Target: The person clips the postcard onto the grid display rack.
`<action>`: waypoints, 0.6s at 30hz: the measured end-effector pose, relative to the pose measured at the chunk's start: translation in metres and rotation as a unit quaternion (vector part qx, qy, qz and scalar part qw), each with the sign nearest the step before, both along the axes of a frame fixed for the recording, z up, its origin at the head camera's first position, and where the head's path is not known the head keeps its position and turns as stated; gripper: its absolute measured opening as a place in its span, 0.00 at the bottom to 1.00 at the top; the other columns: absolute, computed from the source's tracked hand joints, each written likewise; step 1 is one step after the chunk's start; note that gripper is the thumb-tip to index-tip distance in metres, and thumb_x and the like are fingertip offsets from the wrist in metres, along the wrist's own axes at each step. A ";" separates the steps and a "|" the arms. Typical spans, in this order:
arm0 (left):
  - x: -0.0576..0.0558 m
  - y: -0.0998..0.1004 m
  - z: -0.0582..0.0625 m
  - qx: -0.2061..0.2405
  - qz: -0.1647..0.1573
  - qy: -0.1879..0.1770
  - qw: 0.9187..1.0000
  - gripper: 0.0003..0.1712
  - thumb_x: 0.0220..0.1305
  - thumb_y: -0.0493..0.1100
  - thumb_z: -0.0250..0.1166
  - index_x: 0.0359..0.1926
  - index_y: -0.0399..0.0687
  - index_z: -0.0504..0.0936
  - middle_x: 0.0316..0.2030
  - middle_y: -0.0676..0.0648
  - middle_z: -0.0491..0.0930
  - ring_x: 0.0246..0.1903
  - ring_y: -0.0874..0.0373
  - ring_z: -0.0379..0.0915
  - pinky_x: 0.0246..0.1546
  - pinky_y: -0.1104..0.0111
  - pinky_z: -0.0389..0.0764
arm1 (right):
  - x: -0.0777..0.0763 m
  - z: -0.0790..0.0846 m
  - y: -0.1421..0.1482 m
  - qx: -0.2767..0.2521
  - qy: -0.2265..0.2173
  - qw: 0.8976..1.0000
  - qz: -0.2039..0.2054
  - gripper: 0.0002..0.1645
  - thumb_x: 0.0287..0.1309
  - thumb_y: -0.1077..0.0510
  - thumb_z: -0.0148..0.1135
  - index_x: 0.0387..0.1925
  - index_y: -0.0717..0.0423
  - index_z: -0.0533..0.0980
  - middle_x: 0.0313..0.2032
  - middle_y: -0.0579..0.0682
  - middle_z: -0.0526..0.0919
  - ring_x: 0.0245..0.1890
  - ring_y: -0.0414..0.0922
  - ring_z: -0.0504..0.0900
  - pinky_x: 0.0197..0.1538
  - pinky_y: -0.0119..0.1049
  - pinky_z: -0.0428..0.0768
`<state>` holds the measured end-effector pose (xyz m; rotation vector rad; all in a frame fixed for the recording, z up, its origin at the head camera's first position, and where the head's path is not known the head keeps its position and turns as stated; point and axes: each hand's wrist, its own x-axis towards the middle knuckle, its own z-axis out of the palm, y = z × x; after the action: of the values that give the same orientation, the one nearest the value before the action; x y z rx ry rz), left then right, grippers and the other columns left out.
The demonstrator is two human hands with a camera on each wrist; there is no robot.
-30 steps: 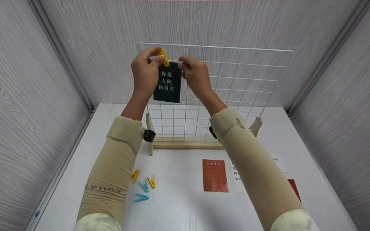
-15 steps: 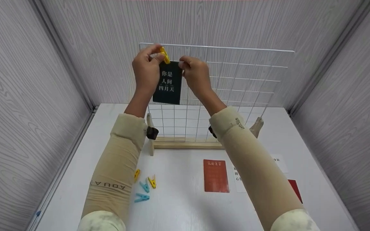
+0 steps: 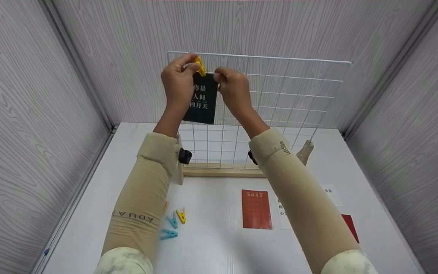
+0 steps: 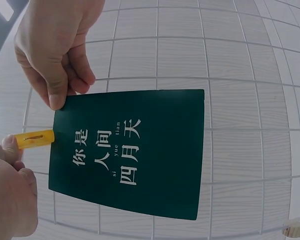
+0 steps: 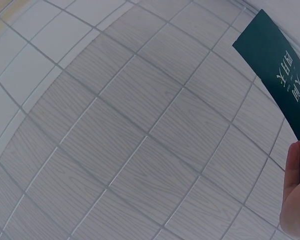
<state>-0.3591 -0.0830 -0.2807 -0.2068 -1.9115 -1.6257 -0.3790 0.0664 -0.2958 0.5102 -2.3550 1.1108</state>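
Note:
A dark green card [image 4: 159, 150] with white Chinese characters hangs upright against the upper left of a white wire grid [image 3: 287, 93]. My left hand [image 3: 179, 83] pinches a yellow clothespin [image 4: 37, 139], whose tip sits at the card's top edge. At the card's top right corner, my right hand [image 3: 236, 87] pinches it between thumb and fingers. In the right wrist view, the card [image 5: 277, 70] and part of the right hand [image 5: 297, 200] show at the right edge. Whether the clothespin's tip also takes in a grid wire is unclear.
Wooden feet and a bar [image 3: 222, 172] support the grid on a white table. Yellow [image 3: 181, 215] and blue clothespins [image 3: 169, 234] lie near the left forearm, partly hidden. A red card [image 3: 256, 209], white cards [image 3: 332, 195] and another red card [image 3: 350, 227] lie on the right.
The left hand and yellow clothespin have shifted slightly right along the card's top edge in the head view. The right hand keeps its hold on the corner.

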 end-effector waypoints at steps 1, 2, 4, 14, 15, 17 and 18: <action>0.000 0.000 0.000 0.001 -0.001 0.001 1.000 0.15 0.71 0.42 0.63 0.54 0.46 0.86 0.52 0.48 0.84 0.49 0.62 0.81 0.50 0.72 0.81 | 0.000 0.000 0.000 -0.001 0.000 1.000 0.000 0.13 0.76 0.58 0.52 0.47 0.55 0.82 0.41 0.49 0.85 0.36 0.39 0.81 0.42 0.28 0.81; -0.001 0.000 0.000 0.003 -0.001 0.003 1.000 0.14 0.70 0.41 0.63 0.54 0.46 0.86 0.52 0.48 0.84 0.49 0.62 0.81 0.50 0.72 0.81 | 0.000 0.000 0.000 -0.001 0.001 1.000 0.000 0.13 0.76 0.58 0.52 0.47 0.55 0.82 0.41 0.49 0.85 0.36 0.39 0.81 0.42 0.28 0.81; -0.001 0.000 -0.001 0.005 0.001 0.005 1.000 0.13 0.70 0.41 0.64 0.53 0.47 0.87 0.51 0.48 0.85 0.48 0.62 0.81 0.50 0.72 0.81 | 0.000 0.000 0.000 -0.001 0.002 1.000 0.001 0.13 0.76 0.58 0.52 0.47 0.56 0.83 0.41 0.50 0.85 0.36 0.39 0.82 0.42 0.28 0.82; -0.004 0.003 0.000 -0.003 0.010 0.011 1.000 0.13 0.70 0.40 0.64 0.51 0.45 0.88 0.50 0.48 0.86 0.49 0.63 0.81 0.51 0.73 0.80 | 0.002 0.002 -0.002 0.040 0.029 0.998 -0.031 0.14 0.76 0.56 0.52 0.47 0.54 0.83 0.40 0.49 0.86 0.38 0.41 0.81 0.44 0.28 0.80; -0.004 0.003 0.000 -0.006 0.012 0.012 1.000 0.12 0.70 0.40 0.64 0.50 0.45 0.88 0.50 0.48 0.86 0.49 0.62 0.81 0.51 0.73 0.80 | 0.003 0.003 -0.002 0.045 0.032 0.998 -0.036 0.14 0.76 0.56 0.52 0.47 0.54 0.83 0.40 0.49 0.86 0.38 0.41 0.81 0.45 0.29 0.80; -0.004 0.004 0.000 -0.008 0.016 0.013 1.000 0.12 0.69 0.40 0.64 0.49 0.45 0.88 0.49 0.48 0.86 0.49 0.62 0.81 0.51 0.73 0.80 | 0.003 0.002 -0.003 0.053 0.037 0.997 -0.042 0.14 0.76 0.56 0.51 0.47 0.54 0.83 0.41 0.49 0.86 0.39 0.41 0.81 0.46 0.29 0.80; -0.004 0.004 0.000 -0.009 0.017 0.014 1.000 0.12 0.69 0.40 0.64 0.49 0.45 0.88 0.48 0.48 0.86 0.48 0.62 0.81 0.51 0.73 0.80 | 0.004 0.002 -0.003 0.057 0.041 0.997 -0.045 0.14 0.76 0.56 0.51 0.47 0.54 0.83 0.41 0.49 0.86 0.39 0.41 0.82 0.47 0.29 0.80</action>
<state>-0.3636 -0.0786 -0.2806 -0.2012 -1.8993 -1.5757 -0.3753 0.0634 -0.2935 0.4747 -2.3541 0.9034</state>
